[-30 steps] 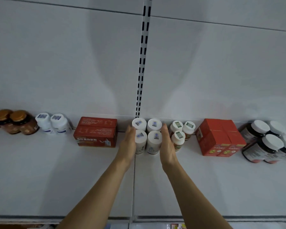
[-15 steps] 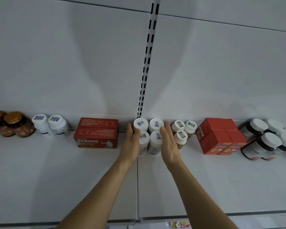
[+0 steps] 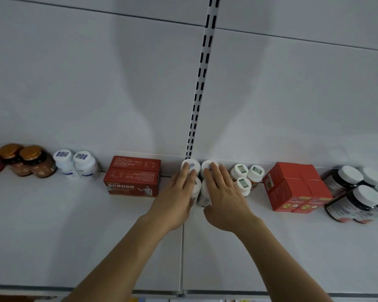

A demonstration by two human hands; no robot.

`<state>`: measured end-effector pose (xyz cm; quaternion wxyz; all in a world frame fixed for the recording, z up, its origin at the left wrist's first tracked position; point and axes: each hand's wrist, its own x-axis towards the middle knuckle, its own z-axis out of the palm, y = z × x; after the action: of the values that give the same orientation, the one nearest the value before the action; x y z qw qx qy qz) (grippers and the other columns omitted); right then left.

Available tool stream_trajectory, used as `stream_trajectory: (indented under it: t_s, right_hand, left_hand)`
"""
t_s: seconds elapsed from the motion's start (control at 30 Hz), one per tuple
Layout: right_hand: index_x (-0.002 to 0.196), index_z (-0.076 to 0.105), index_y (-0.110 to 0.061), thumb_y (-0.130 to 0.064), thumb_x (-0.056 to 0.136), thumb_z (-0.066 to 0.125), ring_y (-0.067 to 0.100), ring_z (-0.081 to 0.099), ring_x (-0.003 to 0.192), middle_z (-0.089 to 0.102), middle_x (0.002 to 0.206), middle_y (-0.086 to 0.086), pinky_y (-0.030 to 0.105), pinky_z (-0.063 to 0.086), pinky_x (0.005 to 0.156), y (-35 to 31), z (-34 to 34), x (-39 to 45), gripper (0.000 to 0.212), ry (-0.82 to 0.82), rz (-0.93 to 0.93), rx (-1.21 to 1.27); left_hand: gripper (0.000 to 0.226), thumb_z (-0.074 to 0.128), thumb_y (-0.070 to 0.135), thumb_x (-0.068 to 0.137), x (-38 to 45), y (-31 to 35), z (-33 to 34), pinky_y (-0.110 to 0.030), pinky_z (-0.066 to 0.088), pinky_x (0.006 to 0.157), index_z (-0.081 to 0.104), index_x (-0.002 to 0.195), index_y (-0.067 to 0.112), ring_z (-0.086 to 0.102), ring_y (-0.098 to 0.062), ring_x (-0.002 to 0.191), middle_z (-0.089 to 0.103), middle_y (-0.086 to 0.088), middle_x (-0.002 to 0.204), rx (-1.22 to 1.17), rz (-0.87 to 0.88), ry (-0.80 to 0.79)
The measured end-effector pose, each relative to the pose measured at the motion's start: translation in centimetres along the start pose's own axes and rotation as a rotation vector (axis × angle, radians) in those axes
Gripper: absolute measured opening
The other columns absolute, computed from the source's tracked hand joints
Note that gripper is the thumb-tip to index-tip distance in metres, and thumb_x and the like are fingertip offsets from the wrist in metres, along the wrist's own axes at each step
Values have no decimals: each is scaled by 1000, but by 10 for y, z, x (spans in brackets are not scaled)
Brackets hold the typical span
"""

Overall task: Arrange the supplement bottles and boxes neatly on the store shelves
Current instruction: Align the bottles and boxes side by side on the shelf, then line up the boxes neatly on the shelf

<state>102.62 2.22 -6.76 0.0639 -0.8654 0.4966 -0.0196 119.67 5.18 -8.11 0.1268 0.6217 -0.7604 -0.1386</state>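
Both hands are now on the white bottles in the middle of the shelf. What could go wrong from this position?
1. The left hand and right hand lie flat over the four white bottles; an uneven push could tip one.
2. The small green-label bottles stand right beside the right hand and could be knocked.
3. The flat red box is close on the left; a sideways slide might shift it.

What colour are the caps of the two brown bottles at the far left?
Golden-orange caps, seen in the head view.
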Motion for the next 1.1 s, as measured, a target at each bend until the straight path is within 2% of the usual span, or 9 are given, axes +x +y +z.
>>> stream_trajectory:
  t_s: [0.13, 0.3, 0.53, 0.7, 0.8, 0.87, 0.93, 1.03, 1.1]
  right_hand:
    - [159, -7, -11, -21, 90, 50, 31, -18, 153, -16, 167, 10, 31, -11, 115, -4, 3, 0, 90, 26, 16, 3]
    - [159, -4, -11, -22, 90, 51, 32, -16, 154, -13, 167, 10, 31, -8, 117, -4, 4, 0, 89, 43, 14, 22]
    - [160, -2, -13, -33, 88, 53, 28, -18, 154, -14, 167, 8, 41, 0, 126, -5, -4, -7, 93, 67, 3, 65]
    - [156, 25, -6, -27, 88, 46, 31, 6, 155, 15, 166, 15, 43, 16, 125, -26, -17, -7, 75, 270, -94, 214]
    - [151, 35, -2, -20, 89, 43, 34, 23, 151, 31, 160, 19, 46, 29, 119, -50, -16, 2, 65, 388, -131, 333]
    - [152, 35, -3, -15, 87, 48, 33, 26, 150, 32, 160, 19, 46, 31, 118, -68, -13, 8, 68, 414, -125, 409]
    - [156, 28, -8, -18, 88, 51, 30, 20, 152, 24, 164, 15, 41, 28, 120, -86, -11, 13, 73, 393, -93, 462]
    - [160, 10, -16, -21, 93, 59, 20, 5, 155, 7, 168, 7, 26, 15, 117, -115, -5, 21, 83, 327, -32, 558]
    - [160, 4, -14, -20, 92, 63, 20, 2, 155, 4, 168, 8, 29, 14, 121, -132, 3, 29, 90, 307, 26, 599]
  left_hand:
    - [88, 58, 16, 97, 0, 0, 7, -35, 37, 111, -5, 158, 15, 7, -26, 150, -26, 0, 163, 58, 4, 21]
    - [90, 56, 9, 94, 1, 2, 6, -34, 33, 114, -8, 158, 13, 4, -26, 150, -26, -3, 163, 69, 6, 16]
    - [92, 55, 31, 99, -3, 7, -1, -42, 23, 122, -17, 156, 20, -1, -28, 152, -25, -1, 164, 45, -6, 26]
    - [78, 52, 31, 100, -18, 13, -32, -41, 14, 125, 1, 158, 20, -6, -20, 154, -5, -1, 167, -44, -4, 164]
    - [61, 52, 26, 99, -34, 1, -51, -42, 22, 123, 27, 153, 12, 15, -22, 152, 24, -8, 162, -86, -47, 359]
    - [54, 57, 24, 96, -46, -19, -58, -41, 31, 119, 40, 146, 10, 30, -23, 146, 39, -8, 154, -115, -94, 492]
    - [56, 62, 26, 93, -57, -44, -64, -39, 39, 113, 41, 143, 14, 38, -21, 140, 44, -3, 149, -178, -148, 567]
    - [64, 68, 33, 87, -66, -84, -63, -41, 45, 108, 38, 143, 23, 42, -17, 137, 45, 3, 146, -351, -223, 567]
    - [68, 65, 45, 82, -66, -105, -61, -45, 47, 104, 37, 141, 25, 45, -19, 134, 47, 2, 143, -447, -291, 522]
